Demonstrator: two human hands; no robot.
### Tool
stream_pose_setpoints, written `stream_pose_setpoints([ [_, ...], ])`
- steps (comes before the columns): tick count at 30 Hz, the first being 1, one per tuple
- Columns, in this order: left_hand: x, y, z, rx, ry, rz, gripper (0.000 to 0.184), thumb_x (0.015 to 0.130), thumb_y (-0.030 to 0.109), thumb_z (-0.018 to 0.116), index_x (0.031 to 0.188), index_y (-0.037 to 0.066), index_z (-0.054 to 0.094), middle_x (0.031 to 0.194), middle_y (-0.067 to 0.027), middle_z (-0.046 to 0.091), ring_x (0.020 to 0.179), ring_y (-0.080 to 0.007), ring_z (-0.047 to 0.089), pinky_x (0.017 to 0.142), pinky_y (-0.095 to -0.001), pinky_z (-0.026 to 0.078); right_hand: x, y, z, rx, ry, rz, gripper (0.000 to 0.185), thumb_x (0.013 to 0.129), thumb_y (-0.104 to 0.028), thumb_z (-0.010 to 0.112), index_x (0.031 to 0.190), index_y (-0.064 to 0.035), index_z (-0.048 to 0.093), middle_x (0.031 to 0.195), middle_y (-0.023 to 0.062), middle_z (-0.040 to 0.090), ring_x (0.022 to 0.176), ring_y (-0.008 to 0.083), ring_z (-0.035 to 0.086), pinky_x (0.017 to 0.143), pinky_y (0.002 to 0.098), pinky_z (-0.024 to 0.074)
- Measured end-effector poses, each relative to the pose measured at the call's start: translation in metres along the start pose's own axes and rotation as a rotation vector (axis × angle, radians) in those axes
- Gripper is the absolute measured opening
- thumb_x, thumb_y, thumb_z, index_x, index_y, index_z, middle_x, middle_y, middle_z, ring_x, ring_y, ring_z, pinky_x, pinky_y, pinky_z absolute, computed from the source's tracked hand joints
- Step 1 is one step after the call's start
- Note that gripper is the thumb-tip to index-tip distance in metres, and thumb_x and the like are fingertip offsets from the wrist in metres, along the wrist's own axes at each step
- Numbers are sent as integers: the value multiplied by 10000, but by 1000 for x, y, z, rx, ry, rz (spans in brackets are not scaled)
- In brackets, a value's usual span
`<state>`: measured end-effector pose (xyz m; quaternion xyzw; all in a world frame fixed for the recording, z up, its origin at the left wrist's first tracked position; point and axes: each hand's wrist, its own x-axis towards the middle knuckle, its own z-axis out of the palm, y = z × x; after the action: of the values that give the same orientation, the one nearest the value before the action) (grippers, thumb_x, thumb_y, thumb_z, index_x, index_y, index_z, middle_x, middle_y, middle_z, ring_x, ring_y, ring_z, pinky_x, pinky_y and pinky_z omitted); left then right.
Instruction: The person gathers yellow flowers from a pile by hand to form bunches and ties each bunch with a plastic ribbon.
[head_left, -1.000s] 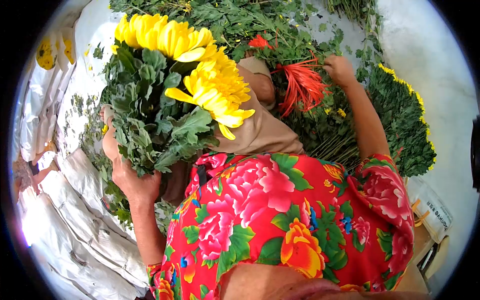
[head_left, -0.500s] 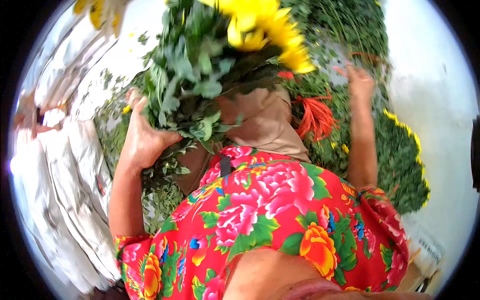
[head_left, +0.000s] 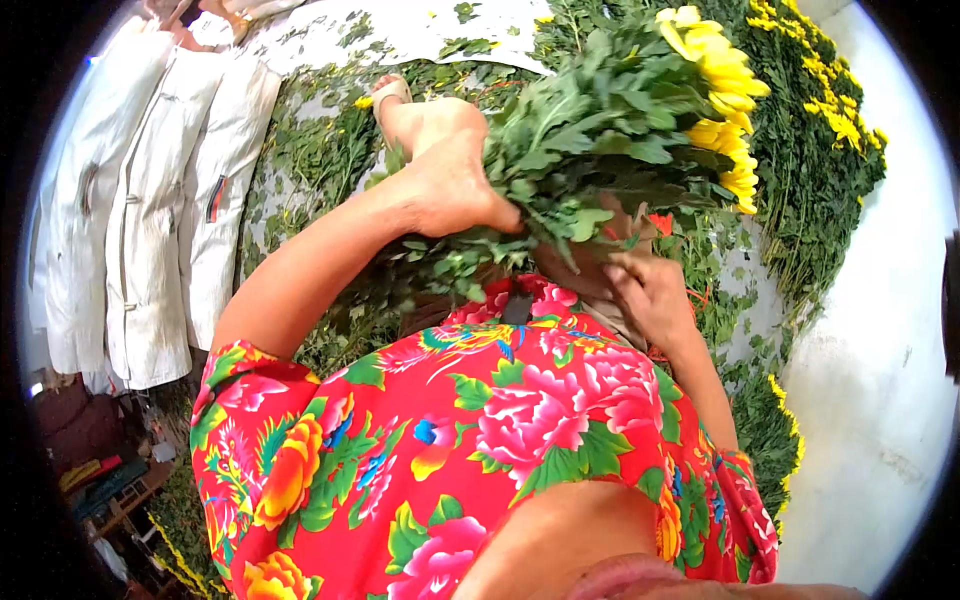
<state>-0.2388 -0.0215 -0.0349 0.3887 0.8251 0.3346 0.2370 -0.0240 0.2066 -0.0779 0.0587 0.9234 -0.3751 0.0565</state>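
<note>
My left hand [head_left: 447,175] grips the stem end of a leafy bunch of yellow chrysanthemums [head_left: 600,120]; its thumb lies along the underside. The yellow blooms point to the right. Below the leaves, my right hand [head_left: 645,290] is closed, with its fingertips close to the underside of the bunch. A thin red strand shows beside it, but whether the fingers pinch it is hidden. A bit of red ties [head_left: 661,224] peeks out behind the bunch.
White wrapped bundles [head_left: 150,220] lie at the left. Yellow flower bunches [head_left: 810,130] are stacked at the upper right, with more by the lower right. Loose leaves [head_left: 330,150] cover the floor. A shelf with small items [head_left: 130,495] is at the lower left.
The bunch has swung right and now lies sideways in my left hand. My right hand has come down and inward to the bunch. The view has turned, showing more flower stacks and the shelf.
</note>
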Motion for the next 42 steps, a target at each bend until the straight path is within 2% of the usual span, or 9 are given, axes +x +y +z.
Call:
stream_pose_setpoints([
  [10,42,34,35,454,95,77,606,651,245,757,1105,-78,518,769,-250,668,794,-408,678,678,-464,529,26,-93,-21,-196,155,-603,117,783,-83,657,854,-52,570,742,107,564,687,304,613,557,407,477],
  [20,6,19,56,378,10,79,604,718,296,734,1098,-121,519,1004,-282,626,973,-427,612,818,-479,479,94,-53,10,-246,475,-434,90,822,-98,662,866,-77,587,749,114,569,708,327,610,584,412,474],
  [23,13,15,8,93,-335,83,613,902,424,605,1265,-59,504,1069,-258,628,1060,-391,614,910,-438,469,93,-59,13,-306,467,-453,96,814,-100,670,857,-79,587,744,112,572,703,327,614,577,419,475],
  [27,33,25,-20,758,-379,-100,267,893,261,591,951,10,658,1104,-175,629,1028,-352,599,864,-466,468,96,-62,11,-351,405,-424,87,811,-99,669,854,-80,596,752,112,584,711,327,623,583,419,479],
  [30,30,22,-29,753,4,454,147,819,169,639,819,22,644,1046,-138,623,989,-336,579,821,-478,465,95,-65,9,-336,397,-383,90,809,-98,670,863,-73,603,758,114,594,721,332,630,592,417,484],
  [32,21,30,-30,594,192,724,102,778,126,669,797,34,629,985,-104,600,981,-323,560,787,-439,466,94,-67,7,-269,407,-367,81,814,-95,666,861,-63,608,770,121,605,730,341,632,603,424,485],
  [34,9,30,-21,439,179,643,140,821,137,654,760,22,604,909,-98,612,853,-284,596,699,-363,465,90,-69,4,-255,406,-345,72,815,-90,666,853,-60,613,771,125,607,727,346,629,605,425,484],
  [37,9,-2,11,-643,-163,356,273,967,205,559,759,29,570,751,-74,646,581,-123,547,557,-245,417,89,-71,-1,-203,378,-319,73,809,-100,663,816,-59,603,769,131,613,727,357,628,610,439,488],
  [42,-1,6,26,-869,-139,28,267,1031,272,474,888,60,552,819,-51,630,663,-100,576,582,-214,432,85,-70,-11,-101,320,-363,116,806,-128,668,795,-52,580,778,141,617,729,367,626,623,457,491],
])
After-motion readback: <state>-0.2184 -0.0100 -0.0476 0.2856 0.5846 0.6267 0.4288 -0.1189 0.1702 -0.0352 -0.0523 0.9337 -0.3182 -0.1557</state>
